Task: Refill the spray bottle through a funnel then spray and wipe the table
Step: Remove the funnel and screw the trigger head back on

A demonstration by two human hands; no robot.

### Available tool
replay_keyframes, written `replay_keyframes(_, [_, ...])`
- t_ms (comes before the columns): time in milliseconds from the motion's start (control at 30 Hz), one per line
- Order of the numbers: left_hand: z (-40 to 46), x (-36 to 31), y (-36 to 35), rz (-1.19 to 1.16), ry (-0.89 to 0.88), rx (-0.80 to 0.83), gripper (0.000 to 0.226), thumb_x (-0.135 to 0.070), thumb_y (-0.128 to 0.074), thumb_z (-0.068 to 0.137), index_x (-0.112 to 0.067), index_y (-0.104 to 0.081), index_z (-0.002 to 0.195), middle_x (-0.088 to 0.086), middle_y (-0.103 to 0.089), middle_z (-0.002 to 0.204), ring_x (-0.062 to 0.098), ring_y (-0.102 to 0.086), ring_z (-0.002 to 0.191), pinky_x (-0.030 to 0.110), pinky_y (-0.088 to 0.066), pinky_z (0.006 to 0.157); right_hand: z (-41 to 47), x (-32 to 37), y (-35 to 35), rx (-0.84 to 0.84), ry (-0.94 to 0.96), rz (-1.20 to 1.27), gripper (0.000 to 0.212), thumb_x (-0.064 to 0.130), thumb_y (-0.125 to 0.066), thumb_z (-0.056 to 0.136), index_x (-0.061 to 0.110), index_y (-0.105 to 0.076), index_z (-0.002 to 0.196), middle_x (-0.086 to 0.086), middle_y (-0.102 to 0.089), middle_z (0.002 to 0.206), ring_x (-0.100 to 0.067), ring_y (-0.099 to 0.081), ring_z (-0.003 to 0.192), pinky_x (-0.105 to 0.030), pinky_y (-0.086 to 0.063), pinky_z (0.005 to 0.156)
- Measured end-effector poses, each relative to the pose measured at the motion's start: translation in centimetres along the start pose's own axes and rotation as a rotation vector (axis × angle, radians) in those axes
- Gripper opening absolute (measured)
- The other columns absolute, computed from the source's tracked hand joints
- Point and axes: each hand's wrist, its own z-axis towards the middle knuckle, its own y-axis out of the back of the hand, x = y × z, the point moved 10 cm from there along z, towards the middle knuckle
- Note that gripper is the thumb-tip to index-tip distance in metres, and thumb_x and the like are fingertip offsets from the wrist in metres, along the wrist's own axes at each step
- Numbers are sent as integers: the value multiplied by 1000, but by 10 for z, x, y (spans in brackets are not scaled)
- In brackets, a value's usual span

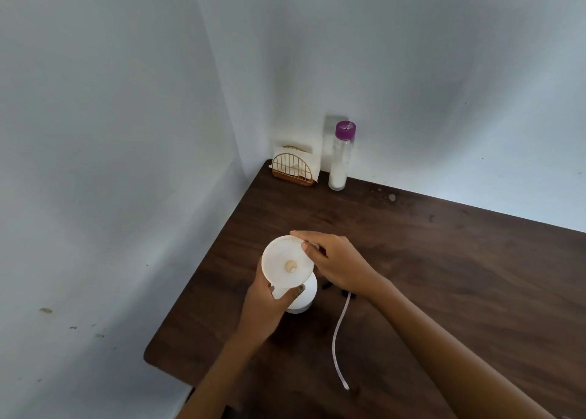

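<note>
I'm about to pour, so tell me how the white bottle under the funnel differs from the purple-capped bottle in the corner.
The white bottle is opaque, squat and open, with a white funnel over its mouth; the purple-capped bottle is clear, tall, slim and capped. The left hand steadies the funnel at the white bottle, while the purple-capped bottle stands untouched beside the napkin holder. Both stand upright on the table.

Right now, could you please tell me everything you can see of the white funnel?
The funnel looks like white, slightly translucent plastic: a wide round cone with a small central hole and a side tab. It sits tilted over the white spray bottle. The left hand pinches its tab, and the right hand grips the far rim.
</note>
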Motion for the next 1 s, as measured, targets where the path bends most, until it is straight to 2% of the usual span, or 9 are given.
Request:
replay_keyframes(67, [1, 1, -1, 13, 0, 17, 65, -35, -69, 78, -18, -39, 132, 3, -54, 123, 18, -52, 113, 28, -41, 97, 0, -1, 3, -17, -7, 12, 34, 22, -46, 98, 21, -55, 131, 7, -58, 132, -8, -59, 110, -17, -48, 88])
replay_keyframes(167, [1, 11, -6, -82, 97, 112, 71, -23, -74, 76, -17, -36, 136, -10, -49, 119, 11, -50, 111, 23, -41, 94, -1, 3, 8, -60, 0, 25, 34, 22, -46, 98, 22, -54, 131, 8, -60, 129, -6, -60, 104, -11, -47, 81])
replay_keyframes(267, [0, 15, -4, -117, 114, 98, 66, -20, -75, 73, -14, -42, 130, -7, -59, 105, 12, -60, 93, 23, -45, 85, -3, 7, 1, -15, 26, -50, 35, 25, -45, 98, 25, -53, 133, 9, -58, 131, -4, -60, 98, -16, -50, 81])
replay_keyframes(367, [-1, 17, -5, -131, 133, 90, 62, -20, -74, 75, -12, -43, 128, -12, -57, 98, 12, -60, 92, 25, -45, 85, -5, 5, 7, -90, 11, 24, 33, 23, -48, 97, 24, -55, 130, 8, -63, 126, -13, -63, 102, -30, -54, 86])
replay_keyframes(467, [-1, 17, -4, -142, 131, 89, 62, -18, -74, 74, -13, -44, 127, -13, -58, 97, 9, -60, 87, 28, -47, 87, -4, 6, 0, -28, 15, -34, 36, 23, -46, 98, 23, -52, 133, 8, -59, 129, -8, -63, 95, -21, -53, 82])
replay_keyframes(600, [0, 15, -4, -143, 127, 87, 58, -16, -73, 75, -13, -45, 126, -15, -57, 96, 6, -59, 84, 31, -48, 89, -5, 5, 10, -104, 0, 23, 33, 23, -47, 97, 22, -56, 130, 7, -64, 123, -13, -63, 101, -28, -54, 87])
replay_keyframes(733, [0, 16, -3, -149, 141, 77, 58, -16, -74, 74, -12, -46, 125, -14, -58, 96, 7, -59, 84, 30, -48, 88, -3, 5, -1, -10, -10, -83, 36, 26, -44, 99, 23, -52, 133, 5, -62, 126, -1, -62, 83, -13, -48, 76])
replay_keyframes(867, [1, 14, -4, -142, 141, 83, 56, -16, -73, 76, -12, -46, 125, -14, -57, 95, 6, -58, 83, 32, -49, 90, -5, 2, 9, -98, -36, -17, 33, 24, -46, 98, 20, -57, 129, 4, -68, 117, -12, -65, 95, -20, -51, 81])
replay_keyframes(1000, [0, 16, -5, -146, 145, 87, 59, -16, -74, 74, -13, -46, 126, -12, -59, 97, 8, -60, 84, 31, -49, 89, -5, -1, 0, -14, -41, -78, 32, 26, -45, 98, 21, -58, 127, 1, -70, 111, -13, -66, 91, -27, -55, 81])
